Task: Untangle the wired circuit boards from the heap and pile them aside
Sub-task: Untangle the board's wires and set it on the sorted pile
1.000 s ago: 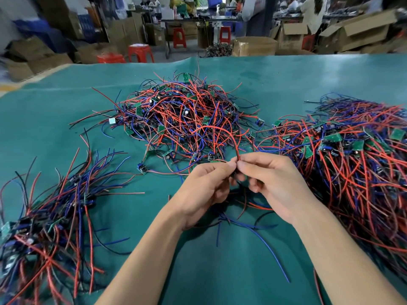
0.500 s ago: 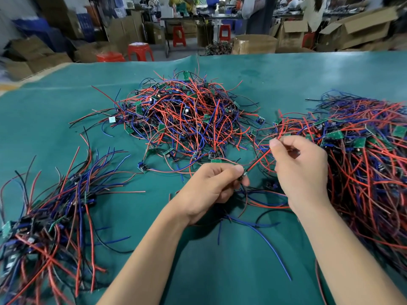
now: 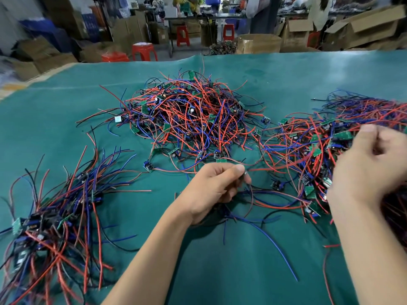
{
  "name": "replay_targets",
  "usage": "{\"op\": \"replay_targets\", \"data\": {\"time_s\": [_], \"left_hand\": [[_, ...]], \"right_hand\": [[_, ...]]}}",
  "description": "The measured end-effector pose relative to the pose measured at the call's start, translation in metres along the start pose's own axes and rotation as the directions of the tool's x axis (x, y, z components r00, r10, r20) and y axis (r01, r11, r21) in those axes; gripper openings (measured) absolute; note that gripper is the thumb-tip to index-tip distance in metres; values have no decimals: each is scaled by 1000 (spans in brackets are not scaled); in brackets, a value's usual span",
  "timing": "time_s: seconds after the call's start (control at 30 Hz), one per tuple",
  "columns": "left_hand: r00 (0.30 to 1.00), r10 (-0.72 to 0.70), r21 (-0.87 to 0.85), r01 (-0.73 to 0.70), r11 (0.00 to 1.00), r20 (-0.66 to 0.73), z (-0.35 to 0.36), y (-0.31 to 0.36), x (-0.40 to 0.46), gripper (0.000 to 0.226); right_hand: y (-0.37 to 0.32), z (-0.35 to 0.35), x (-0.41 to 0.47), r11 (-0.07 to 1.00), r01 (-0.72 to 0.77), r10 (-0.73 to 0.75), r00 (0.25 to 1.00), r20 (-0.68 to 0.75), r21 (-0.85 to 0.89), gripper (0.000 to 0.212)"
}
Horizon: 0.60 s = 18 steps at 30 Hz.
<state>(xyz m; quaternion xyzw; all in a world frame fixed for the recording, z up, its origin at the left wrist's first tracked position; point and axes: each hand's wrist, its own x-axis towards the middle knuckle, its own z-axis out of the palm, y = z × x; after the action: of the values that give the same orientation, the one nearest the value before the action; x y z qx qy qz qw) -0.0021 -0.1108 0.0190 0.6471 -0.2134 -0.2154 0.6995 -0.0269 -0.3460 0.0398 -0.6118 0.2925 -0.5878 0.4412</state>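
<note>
A: What is lying on the green counter (image 3: 220, 271), from its left edge across?

B: A sorted pile of wired circuit boards (image 3: 55, 216) is sitting by the near left corner, its red, blue and black wires fanning toward the middle. A tangled heap (image 3: 189, 119) is sitting at the centre, toward the far edge. A second, larger tangled mass (image 3: 312, 150) is spreading along the right edge.

A: What are the hands doing?

B: The left hand (image 3: 211, 190) is hovering near the middle of the counter, pinching a small dark board part (image 3: 243, 172) between thumb and forefinger. Red and blue wires (image 3: 275, 203) are trailing from it toward the right mass. The right hand (image 3: 370, 172) is raised over the right mass, fingers curled. It is motion-blurred, so I cannot tell whether it is gripping a wire.

A: And beyond the counter?

B: Cardboard boxes (image 3: 259, 44) and red stools (image 3: 144, 51) are standing on the floor.
</note>
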Motion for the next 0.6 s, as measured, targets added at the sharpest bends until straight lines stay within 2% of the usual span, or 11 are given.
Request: {"op": "replay_targets", "data": {"time_s": [0.03,0.07,0.1,0.13,0.17,0.2,0.23,0.3,0.4,0.47,0.6], "left_hand": [[999,-1,-36,0,999,-40,-2,1,1,28],[998,-2,-73,-2,997,-64,-3,1,1,26],[997,-2,-110,-6,994,-71,-3,1,2,24],[998,1,-140,-10,990,-67,-1,0,2,23],[998,9,-154,-18,988,-60,-1,-1,2,20],[998,20,-144,-28,989,-56,-1,-2,2,18],[998,34,-112,-40,993,-56,-1,-3,2,16],[996,52,-49,-56,997,-73,-1,-4,2,16],[995,24,-18,-26,999,-98,1,-2,2,13],[996,-8,-31,5,1000,-93,1,-2,2,26],[1000,-17,3,17,1000,14,2,4,0,18]], "right_hand": [[-4,0,-5,1000,20,-19,999,38,-21,28],[-7,2,-13,999,28,-22,989,148,-37,27],[-13,4,-26,999,17,0,948,318,-51,27],[-18,7,-40,997,8,33,859,510,-77,29],[-23,9,-55,994,29,47,739,672,-101,32],[-25,10,-69,991,87,28,627,778,-105,35],[-26,10,-78,985,153,-16,550,835,-82,38],[-24,10,-86,982,190,-78,485,871,-18,37],[-23,9,-84,999,-22,-17,482,876,31,32],[-23,9,-82,995,-80,-14,507,862,63,33],[-26,8,-70,989,-55,-67,661,747,137,18]]}}
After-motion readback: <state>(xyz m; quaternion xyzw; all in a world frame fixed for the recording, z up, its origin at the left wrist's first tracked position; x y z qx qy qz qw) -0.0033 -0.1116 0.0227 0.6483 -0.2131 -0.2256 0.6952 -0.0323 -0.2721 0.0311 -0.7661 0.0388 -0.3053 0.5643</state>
